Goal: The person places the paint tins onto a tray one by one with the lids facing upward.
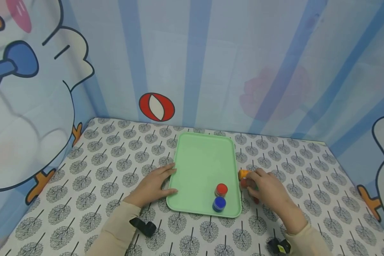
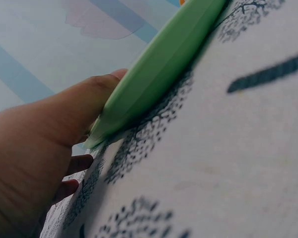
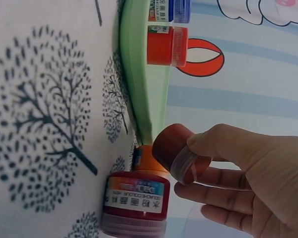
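Observation:
A small red paint jar (image 3: 173, 145) is pinched between the thumb and fingers of my right hand (image 1: 269, 187), tilted, just right of the green tray (image 1: 204, 160). Below it in the right wrist view are a dark red gouache jar (image 3: 138, 197) with a printed label and an orange jar (image 1: 244, 174), both on the cloth. My left hand (image 1: 153, 185) rests at the tray's left edge, fingers spread, thumb and index tips touching the rim. Inside the tray, near its front right corner, a red jar (image 1: 221, 189) and a blue jar (image 1: 219, 204) stand upright.
Under everything lies a white cloth (image 1: 121, 170) printed with dark trees. A blue striped curtain (image 1: 211, 71) with cartoon figures hangs behind the table and along both sides. Black wrist straps (image 1: 143, 227) show at the sleeves.

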`<state>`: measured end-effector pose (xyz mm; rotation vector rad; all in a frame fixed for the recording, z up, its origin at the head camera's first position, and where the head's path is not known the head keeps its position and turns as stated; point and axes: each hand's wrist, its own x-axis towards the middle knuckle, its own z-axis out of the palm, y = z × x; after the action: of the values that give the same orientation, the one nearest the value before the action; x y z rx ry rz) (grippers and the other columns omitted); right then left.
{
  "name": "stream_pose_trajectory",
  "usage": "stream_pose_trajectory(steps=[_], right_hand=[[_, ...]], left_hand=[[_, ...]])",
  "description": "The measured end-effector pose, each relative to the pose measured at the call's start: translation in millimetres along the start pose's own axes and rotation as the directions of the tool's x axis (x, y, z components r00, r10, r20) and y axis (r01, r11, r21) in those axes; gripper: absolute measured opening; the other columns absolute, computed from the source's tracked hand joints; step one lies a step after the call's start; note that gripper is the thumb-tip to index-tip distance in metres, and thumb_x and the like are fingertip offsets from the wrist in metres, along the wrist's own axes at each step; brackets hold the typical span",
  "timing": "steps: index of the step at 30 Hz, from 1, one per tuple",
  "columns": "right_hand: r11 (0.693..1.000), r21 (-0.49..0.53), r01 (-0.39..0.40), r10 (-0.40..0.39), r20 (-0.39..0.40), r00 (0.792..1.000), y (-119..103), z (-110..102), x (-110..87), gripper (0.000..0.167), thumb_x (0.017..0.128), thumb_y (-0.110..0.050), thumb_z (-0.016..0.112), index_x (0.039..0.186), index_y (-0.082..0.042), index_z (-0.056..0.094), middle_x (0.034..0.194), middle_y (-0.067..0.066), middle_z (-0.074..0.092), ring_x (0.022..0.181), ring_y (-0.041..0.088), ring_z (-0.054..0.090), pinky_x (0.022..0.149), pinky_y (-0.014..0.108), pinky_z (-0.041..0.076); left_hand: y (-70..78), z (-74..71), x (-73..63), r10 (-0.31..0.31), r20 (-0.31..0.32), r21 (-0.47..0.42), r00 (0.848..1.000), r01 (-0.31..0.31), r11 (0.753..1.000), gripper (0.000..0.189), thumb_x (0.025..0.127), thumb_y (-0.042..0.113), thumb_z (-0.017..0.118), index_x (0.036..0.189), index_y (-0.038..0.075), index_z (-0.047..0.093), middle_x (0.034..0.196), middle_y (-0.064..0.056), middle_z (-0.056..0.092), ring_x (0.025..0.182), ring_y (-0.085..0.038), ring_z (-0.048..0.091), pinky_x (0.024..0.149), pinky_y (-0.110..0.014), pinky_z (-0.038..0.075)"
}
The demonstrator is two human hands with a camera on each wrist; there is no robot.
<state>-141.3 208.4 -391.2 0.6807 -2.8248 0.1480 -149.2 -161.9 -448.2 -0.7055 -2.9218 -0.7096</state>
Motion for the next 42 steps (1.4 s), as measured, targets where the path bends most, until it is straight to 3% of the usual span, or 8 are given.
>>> stream_pose_trajectory(steps=[20,26,42], right_hand=[[0.994,0.079,0.071,-0.068,-0.044,0.997,-9,-5,15.2,0.026,0.078,-0.014,0.078,0.102,-0.011,0.069,0.094,0.003,0.065,0.081,0.018,0.061,0.075,0.04,0.054],[0.984,0.156,0.083,-0.082,-0.016,0.997,-11,0,20.1,0.027,0.079,-0.012,0.076,0.104,-0.007,0.068,0.096,0.004,0.065,0.082,0.019,0.063,0.076,0.036,0.057],[0.978,0.17,0.122,-0.124,0.003,0.992,-19,10,31.2,0.03,0.078,-0.013,0.078,0.105,-0.005,0.068,0.099,0.006,0.066,0.088,0.022,0.064,0.08,0.039,0.057]], left_hand=[[-2.1,1.6,-0.3,0.002,-0.003,0.0,1.0,-0.002,1.0,0.074,0.083,0.047,0.071,0.143,0.01,0.047,0.155,-0.004,0.036,0.14,-0.031,0.038,0.116,-0.049,0.034],[-3.2,2.9,0.1,0.009,-0.01,0.009,1.0,-0.009,1.0,0.074,0.083,0.047,0.071,0.143,0.009,0.047,0.155,-0.005,0.036,0.14,-0.031,0.039,0.116,-0.049,0.035],[-3.9,3.1,1.1,0.009,-0.01,-0.001,1.0,-0.009,1.0,0.074,0.083,0.047,0.071,0.142,0.01,0.047,0.155,-0.003,0.036,0.14,-0.03,0.038,0.116,-0.048,0.034]])
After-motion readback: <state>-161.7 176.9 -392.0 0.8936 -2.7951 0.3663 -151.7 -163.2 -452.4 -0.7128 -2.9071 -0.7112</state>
